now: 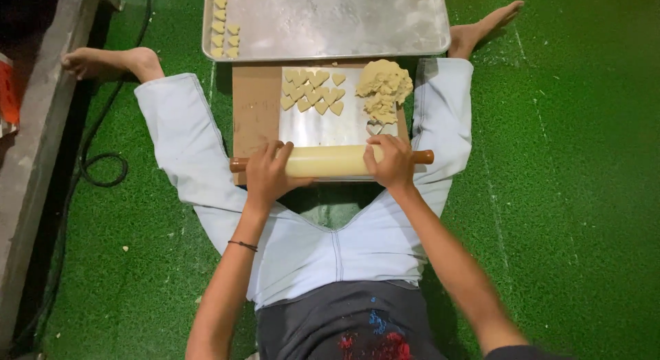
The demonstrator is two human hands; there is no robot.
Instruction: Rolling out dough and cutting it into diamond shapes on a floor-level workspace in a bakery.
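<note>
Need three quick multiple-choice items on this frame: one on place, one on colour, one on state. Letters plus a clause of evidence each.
1. Where do most of the heart-shaped dough pieces lie?
A. on the board between the legs
B. on the green mat
C. in the person's lap

2. What colour is the mat?
A. blue
B. green
C. grey

3. How is the rolling pin held?
A. by one hand
B. by no hand
C. by both hands

Key: 1 A, the hearts cluster on the shiny sheet on the board; 2 B, green turf surrounds the person; 3 C, the left hand and right hand both rest on it.
</note>
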